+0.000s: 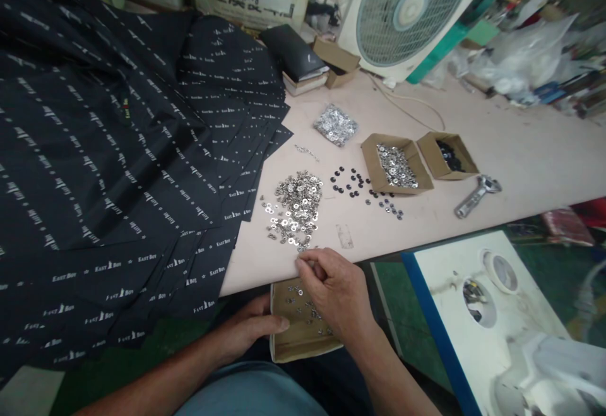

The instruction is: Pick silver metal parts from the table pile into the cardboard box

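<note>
Pale pinkish worktop (pixel 521 144) spans the workroom, with a white box-shaped fan (pixel 411 5) standing at one o'clock from the right hand. Taking directions from that hand, black cloth with white lettering (pixel 156 151) lies at ten o'clock. At eight, the left hand (pixel 249 331) grips the left wall of a shallow tan open box (pixel 305 343), its thumb over the rim; the box sits below the worktop's near edge with a few metal bits inside. A loose heap of small round silver metal fasteners (pixel 300 198) lies at eleven, its long axis running roughly twelve to six. The right hand (pixel 338 283) is clearly nearer: its thumb and forefinger tips come close together just beside the heap's lower end, though I cannot tell whether they pinch a piece. Small black discs (pixel 349 187) scatter past twelve. A silver adjustable wrench (pixel 473 200) lies at two.
</note>
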`<state>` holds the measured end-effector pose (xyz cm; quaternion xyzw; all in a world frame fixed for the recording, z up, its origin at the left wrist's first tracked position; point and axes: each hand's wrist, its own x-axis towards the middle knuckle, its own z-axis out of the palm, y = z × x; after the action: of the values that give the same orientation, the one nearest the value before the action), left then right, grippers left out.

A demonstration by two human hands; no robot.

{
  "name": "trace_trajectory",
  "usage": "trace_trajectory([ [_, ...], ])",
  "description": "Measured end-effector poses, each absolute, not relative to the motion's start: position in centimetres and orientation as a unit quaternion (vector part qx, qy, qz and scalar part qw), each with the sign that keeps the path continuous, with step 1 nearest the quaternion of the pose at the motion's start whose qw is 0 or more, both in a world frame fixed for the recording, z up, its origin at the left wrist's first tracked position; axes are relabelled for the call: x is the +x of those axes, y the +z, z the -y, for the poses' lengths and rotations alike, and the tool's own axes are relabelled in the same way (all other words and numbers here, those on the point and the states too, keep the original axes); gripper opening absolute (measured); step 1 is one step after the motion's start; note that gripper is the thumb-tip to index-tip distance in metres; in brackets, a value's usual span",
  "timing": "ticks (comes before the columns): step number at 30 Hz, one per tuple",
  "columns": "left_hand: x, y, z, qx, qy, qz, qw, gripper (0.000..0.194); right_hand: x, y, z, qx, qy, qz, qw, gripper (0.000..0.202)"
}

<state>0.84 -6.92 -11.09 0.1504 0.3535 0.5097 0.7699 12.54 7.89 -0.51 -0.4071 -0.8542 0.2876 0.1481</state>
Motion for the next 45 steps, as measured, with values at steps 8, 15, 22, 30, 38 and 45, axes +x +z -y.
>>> trace_trajectory([
  [8, 0.9, -11.2, 6.8, 0.142, 0.508, -0.337, 0.78, 0.057, 13.4, 0.7, -8.8, -0.48, 0.661, 0.52, 0.249, 0.019],
  [15, 1.1, -11.4, 6.9, 0.142, 0.511, -0.341, 0.776, 0.053, 13.0, 1.2, -10.1, -0.472, 0.694, 0.485, 0.244, 0.015],
  [22, 1.0, -11.5, 7.0, 0.14, 0.516, -0.335, 0.776, 0.055, 12.4, -0.2, -10.1, -0.406, 0.321, 0.837, 0.176, 0.02],
  [30, 0.9, -11.4, 6.9, 0.136, 0.512, -0.339, 0.777, 0.053, 13.6, 0.0, -9.6, -0.434, 0.309, 0.831, 0.158, 0.009],
  [38, 1.1, -11.5, 6.9, 0.14, 0.517, -0.326, 0.779, 0.054, 13.4, 0.0, -10.0, -0.423, 0.289, 0.842, 0.171, 0.017],
  [45, 0.9, -10.8, 6.6, 0.144, 0.511, -0.34, 0.776, 0.054, 12.8, -0.3, -10.2, -0.409, 0.248, 0.864, 0.154, 0.011],
])
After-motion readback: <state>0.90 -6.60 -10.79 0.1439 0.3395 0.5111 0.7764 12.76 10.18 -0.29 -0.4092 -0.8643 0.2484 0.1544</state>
